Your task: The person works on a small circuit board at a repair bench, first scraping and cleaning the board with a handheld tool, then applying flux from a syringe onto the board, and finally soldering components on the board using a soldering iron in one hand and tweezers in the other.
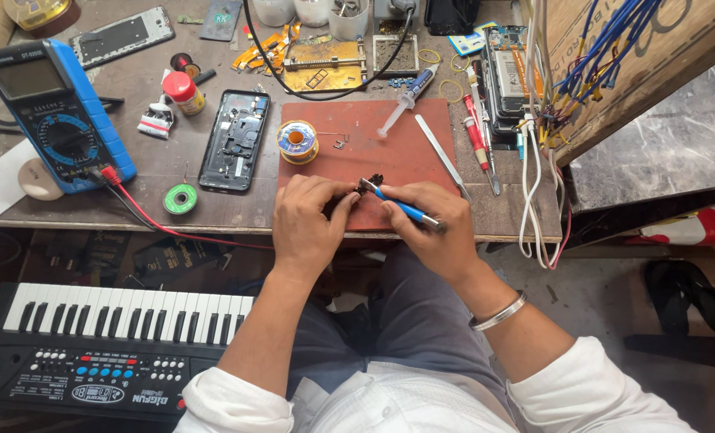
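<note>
Lying at far left, one blue multimeter (56, 112), then one opened phone (234, 140) and one solder spool (297, 142). Left hand (307, 224) pinches a small dark part (367, 187) over the red mat (373, 128); right hand (429, 228) grips one blue-handled tool (405, 210) touching it.

Blue-cased digital multimeter (56, 112) lies at desk's left end; its grey rectangular display screen (27, 78) sits in upper part, blank, above round dial. Slim phone display panel with dark glass and silver frame (122, 36) lies flat near desk's back edge, left of centre. Small red-capped bottle (185, 92) stands right of multimeter, pale label round its body. Brown cardboard box (614, 72) with dark printed lettering stands at desk's right end, behind blue wires.
</note>
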Motion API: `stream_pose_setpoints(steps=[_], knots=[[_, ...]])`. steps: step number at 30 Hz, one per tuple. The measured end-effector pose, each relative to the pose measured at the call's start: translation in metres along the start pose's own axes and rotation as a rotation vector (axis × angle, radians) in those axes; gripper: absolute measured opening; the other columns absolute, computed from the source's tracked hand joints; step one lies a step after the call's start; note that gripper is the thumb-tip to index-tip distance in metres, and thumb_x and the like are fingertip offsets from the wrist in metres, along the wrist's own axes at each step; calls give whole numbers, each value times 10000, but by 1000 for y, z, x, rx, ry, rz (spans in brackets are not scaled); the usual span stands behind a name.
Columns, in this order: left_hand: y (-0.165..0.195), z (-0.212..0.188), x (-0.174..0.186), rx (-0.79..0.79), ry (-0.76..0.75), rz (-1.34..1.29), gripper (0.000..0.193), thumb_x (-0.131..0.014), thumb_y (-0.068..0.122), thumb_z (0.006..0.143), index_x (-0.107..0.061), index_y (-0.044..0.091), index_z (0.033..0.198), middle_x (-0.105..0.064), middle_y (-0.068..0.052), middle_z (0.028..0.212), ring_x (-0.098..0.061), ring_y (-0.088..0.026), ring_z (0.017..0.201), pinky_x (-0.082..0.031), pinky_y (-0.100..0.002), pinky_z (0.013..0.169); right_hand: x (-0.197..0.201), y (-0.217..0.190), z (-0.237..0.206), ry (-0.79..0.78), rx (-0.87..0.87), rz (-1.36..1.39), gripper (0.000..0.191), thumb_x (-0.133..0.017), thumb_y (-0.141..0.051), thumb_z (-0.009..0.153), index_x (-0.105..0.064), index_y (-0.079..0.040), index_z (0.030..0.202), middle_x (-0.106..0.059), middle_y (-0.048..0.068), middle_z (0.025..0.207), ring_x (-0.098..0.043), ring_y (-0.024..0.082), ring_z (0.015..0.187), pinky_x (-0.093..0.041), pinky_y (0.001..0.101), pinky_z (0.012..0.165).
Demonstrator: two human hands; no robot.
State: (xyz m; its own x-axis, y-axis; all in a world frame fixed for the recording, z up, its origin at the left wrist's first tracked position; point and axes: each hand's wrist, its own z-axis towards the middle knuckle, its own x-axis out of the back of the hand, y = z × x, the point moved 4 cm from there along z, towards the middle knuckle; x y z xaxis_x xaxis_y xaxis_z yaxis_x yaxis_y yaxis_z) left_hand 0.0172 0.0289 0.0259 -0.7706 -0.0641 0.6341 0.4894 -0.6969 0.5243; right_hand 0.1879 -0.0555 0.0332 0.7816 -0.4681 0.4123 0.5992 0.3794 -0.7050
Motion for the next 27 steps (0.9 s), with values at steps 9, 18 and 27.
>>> stream_pose_setpoints(steps=[9,18,27], knots=[[1,-1,-1,-7,-8,12,97,-794,200,873,-776,127,934,-718,4,873,-632,-224,876,-439,-393,790,1,4,-1,17,-32,19,216,-769,-38,915,-766,-34,1131,-770,109,1007,-754,194,891,-590,305,792],[2,-1,0,-16,-12,21,98,-799,197,865,-772,125,925,-716,7,860,-635,-222,865,-437,-396,781,2,2,0,33,-7,38,228,-762,-32,920,-756,-27,1148,-765,118,1024,-748,192,912,-588,301,797],[4,-1,1,-40,10,23,102,-803,194,865,-762,122,924,-710,14,870,-637,-221,880,-443,-389,798,2,0,0,17,-17,40,203,-746,-31,928,-754,-17,1130,-763,112,986,-744,180,852,-582,291,748]])
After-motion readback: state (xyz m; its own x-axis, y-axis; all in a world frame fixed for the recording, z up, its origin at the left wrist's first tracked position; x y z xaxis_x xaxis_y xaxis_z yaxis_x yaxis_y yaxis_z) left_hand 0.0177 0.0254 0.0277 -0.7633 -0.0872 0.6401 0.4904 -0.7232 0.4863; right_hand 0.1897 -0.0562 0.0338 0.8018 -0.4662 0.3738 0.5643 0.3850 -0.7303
